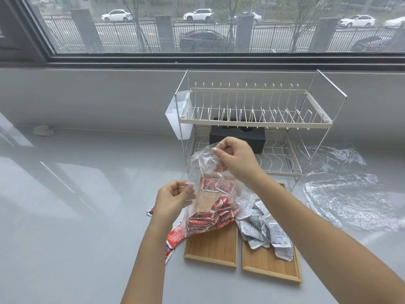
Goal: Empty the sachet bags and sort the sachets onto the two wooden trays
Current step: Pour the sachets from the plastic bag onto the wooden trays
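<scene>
At frame centre, a clear plastic bag (203,172) of red sachets (210,218) is pinched by both hands, left (173,199) and right (235,159), above the left wooden tray (211,249) on the grey desk (76,205).

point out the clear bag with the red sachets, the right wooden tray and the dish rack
clear bag (198,167): head view, on its upper plastic wall between the hands.
right wooden tray (266,263): head view, on the bare wood at its near end.
dish rack (254,122): head view, on the front rail of its upper tier.
</scene>
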